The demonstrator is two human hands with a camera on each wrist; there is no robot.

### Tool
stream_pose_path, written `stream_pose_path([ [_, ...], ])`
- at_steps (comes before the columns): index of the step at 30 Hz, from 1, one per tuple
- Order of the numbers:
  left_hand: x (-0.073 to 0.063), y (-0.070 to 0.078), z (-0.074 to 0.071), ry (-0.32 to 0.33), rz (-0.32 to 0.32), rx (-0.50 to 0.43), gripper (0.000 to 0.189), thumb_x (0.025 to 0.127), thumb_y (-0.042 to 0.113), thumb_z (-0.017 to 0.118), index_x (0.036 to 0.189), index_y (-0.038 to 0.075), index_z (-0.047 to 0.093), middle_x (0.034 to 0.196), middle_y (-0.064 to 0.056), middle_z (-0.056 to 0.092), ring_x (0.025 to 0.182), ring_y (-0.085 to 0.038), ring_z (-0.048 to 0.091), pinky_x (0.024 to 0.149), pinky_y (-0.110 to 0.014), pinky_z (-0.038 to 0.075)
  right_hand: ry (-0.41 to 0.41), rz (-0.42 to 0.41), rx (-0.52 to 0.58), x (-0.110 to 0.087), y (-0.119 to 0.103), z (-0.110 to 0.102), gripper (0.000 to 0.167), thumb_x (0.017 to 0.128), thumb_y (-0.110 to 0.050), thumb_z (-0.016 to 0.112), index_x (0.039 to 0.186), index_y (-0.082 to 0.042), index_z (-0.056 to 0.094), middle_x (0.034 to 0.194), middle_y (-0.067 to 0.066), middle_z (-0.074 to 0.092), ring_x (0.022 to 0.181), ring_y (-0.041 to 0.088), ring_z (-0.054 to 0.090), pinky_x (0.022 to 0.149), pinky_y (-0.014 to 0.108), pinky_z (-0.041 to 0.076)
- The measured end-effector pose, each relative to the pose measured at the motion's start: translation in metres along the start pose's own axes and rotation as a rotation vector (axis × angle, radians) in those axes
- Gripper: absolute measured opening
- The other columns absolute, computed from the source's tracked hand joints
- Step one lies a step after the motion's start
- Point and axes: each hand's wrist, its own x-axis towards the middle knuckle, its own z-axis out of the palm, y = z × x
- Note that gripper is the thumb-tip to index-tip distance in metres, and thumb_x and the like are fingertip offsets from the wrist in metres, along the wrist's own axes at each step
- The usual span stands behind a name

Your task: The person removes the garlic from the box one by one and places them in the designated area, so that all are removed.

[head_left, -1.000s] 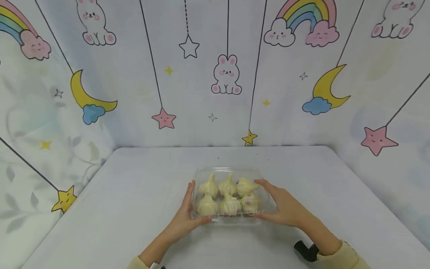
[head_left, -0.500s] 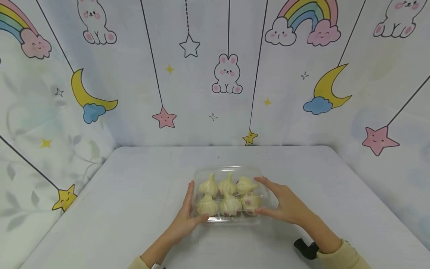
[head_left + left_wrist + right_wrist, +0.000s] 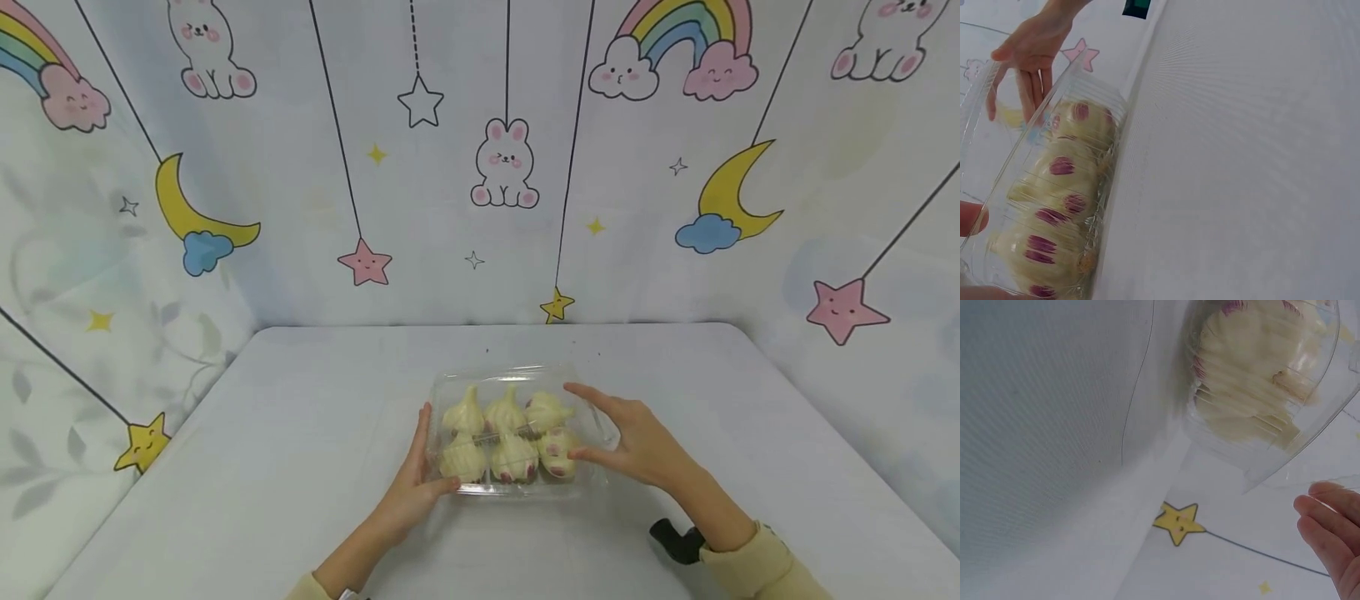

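Observation:
A clear plastic clamshell box (image 3: 517,490) with several pale garlic bulbs (image 3: 516,457) sits mid-table. Purple patches mark the bulbs in the left wrist view. My left hand (image 3: 408,492) grips the box's left end, thumb on the front rim and fingers along the side. At the other end, my right hand (image 3: 637,437) holds the lid's right edge between thumb and fingers, spread wide. Through the left wrist camera, the lid edge stands apart from the tray rim by my right hand (image 3: 1035,50). Fingers (image 3: 1329,528) show beside the plastic edge in the right wrist view.
The white-covered table (image 3: 262,467) meets a cartoon-printed cloth backdrop (image 3: 420,192) at the back and sides. A black curved object (image 3: 677,542) lies beside my right wrist.
My right hand has risen slightly, and the lid's right side has come up with it. My left thumb has slid a little left along the front rim.

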Motion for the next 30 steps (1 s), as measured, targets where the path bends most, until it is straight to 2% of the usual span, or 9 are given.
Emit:
stream_pose_path([
  [11, 0.000, 0.000, 0.000, -0.028, 0.007, -0.068, 0.100, 0.078, -0.006, 0.055, 0.146, 0.026, -0.010, 0.149, -0.008, -0.023, 0.132, -0.045, -0.014, 0.100, -0.066, 0.006, -0.016, 0.004, -0.035, 0.005, -0.002, -0.004, 0.070, 0.076, -0.044, 0.070, 0.133, -0.012, 0.044, 0.119, 0.013, 0.059, 0.101, 0.029, 0.060, 0.081, 0.047, 0.050],
  [13, -0.001, -0.001, -0.001, -0.042, 0.011, -0.088, 0.100, 0.078, -0.007, 0.054, 0.146, 0.025, -0.011, 0.149, -0.009, -0.024, 0.131, -0.047, -0.013, 0.099, -0.066, 0.011, -0.025, 0.009, -0.040, 0.006, -0.003, -0.005, 0.069, 0.077, -0.044, 0.068, 0.132, -0.011, 0.044, 0.118, 0.013, 0.060, 0.099, 0.029, 0.061, 0.080, 0.047, 0.050],
  [16, -0.001, -0.001, -0.001, -0.063, 0.014, -0.116, 0.098, 0.079, -0.008, 0.052, 0.146, 0.026, -0.013, 0.148, -0.010, -0.026, 0.130, -0.051, -0.006, 0.098, -0.062, 0.026, -0.038, 0.019, -0.045, 0.007, -0.005, -0.006, 0.067, 0.078, -0.044, 0.068, 0.132, -0.011, 0.044, 0.118, 0.013, 0.060, 0.097, 0.028, 0.062, 0.079, 0.047, 0.050],
  [18, -0.001, -0.001, -0.001, -0.074, 0.016, -0.130, 0.098, 0.080, -0.008, 0.051, 0.146, 0.026, -0.014, 0.147, -0.010, -0.027, 0.130, -0.051, -0.005, 0.098, -0.059, 0.029, -0.047, 0.023, -0.048, 0.008, -0.005, -0.008, 0.067, 0.079, -0.044, 0.067, 0.132, -0.012, 0.044, 0.117, 0.013, 0.060, 0.096, 0.028, 0.062, 0.079, 0.047, 0.050],
  [20, -0.001, -0.001, -0.001, -0.079, 0.017, -0.135, 0.097, 0.080, -0.007, 0.050, 0.145, 0.026, -0.014, 0.147, -0.010, -0.027, 0.130, -0.051, -0.005, 0.098, -0.059, 0.029, -0.056, 0.025, -0.053, 0.009, -0.005, -0.009, 0.067, 0.079, -0.044, 0.067, 0.132, -0.012, 0.044, 0.117, 0.013, 0.060, 0.095, 0.028, 0.062, 0.079, 0.047, 0.050],
  [22, 0.000, -0.002, -0.001, -0.069, 0.020, -0.127, 0.096, 0.080, -0.009, 0.048, 0.146, 0.025, -0.014, 0.148, -0.009, -0.026, 0.131, -0.048, -0.009, 0.100, -0.062, 0.020, -0.065, 0.036, -0.052, 0.010, -0.004, -0.010, 0.066, 0.080, -0.044, 0.066, 0.133, -0.011, 0.043, 0.118, 0.014, 0.060, 0.097, 0.029, 0.062, 0.080, 0.047, 0.050],
  [26, 0.001, -0.004, -0.001, -0.054, 0.031, -0.122, 0.093, 0.078, -0.013, 0.039, 0.145, 0.023, -0.015, 0.149, -0.010, -0.022, 0.134, -0.043, -0.006, 0.103, -0.059, 0.014, -0.061, 0.112, -0.033, 0.010, 0.000, -0.018, 0.060, 0.083, -0.039, 0.065, 0.132, -0.013, 0.043, 0.115, 0.015, 0.061, 0.096, 0.031, 0.061, 0.080, 0.051, 0.049],
  [28, 0.000, -0.005, 0.000, -0.050, 0.034, -0.120, 0.093, 0.078, -0.014, 0.037, 0.145, 0.023, -0.016, 0.150, -0.012, -0.020, 0.135, -0.040, -0.002, 0.104, -0.055, 0.015, -0.065, 0.149, -0.015, 0.010, 0.001, -0.022, 0.058, 0.084, -0.037, 0.065, 0.132, -0.015, 0.042, 0.105, 0.013, 0.064, 0.095, 0.032, 0.061, 0.079, 0.052, 0.048],
  [30, 0.000, -0.006, -0.001, -0.053, 0.037, -0.121, 0.093, 0.078, -0.013, 0.038, 0.145, 0.022, -0.016, 0.149, -0.014, -0.020, 0.135, -0.041, 0.001, 0.104, -0.053, 0.018, -0.079, 0.165, -0.003, 0.012, 0.001, -0.024, 0.057, 0.084, -0.037, 0.064, 0.133, -0.017, 0.041, 0.082, 0.007, 0.065, 0.093, 0.031, 0.061, 0.078, 0.052, 0.048],
])
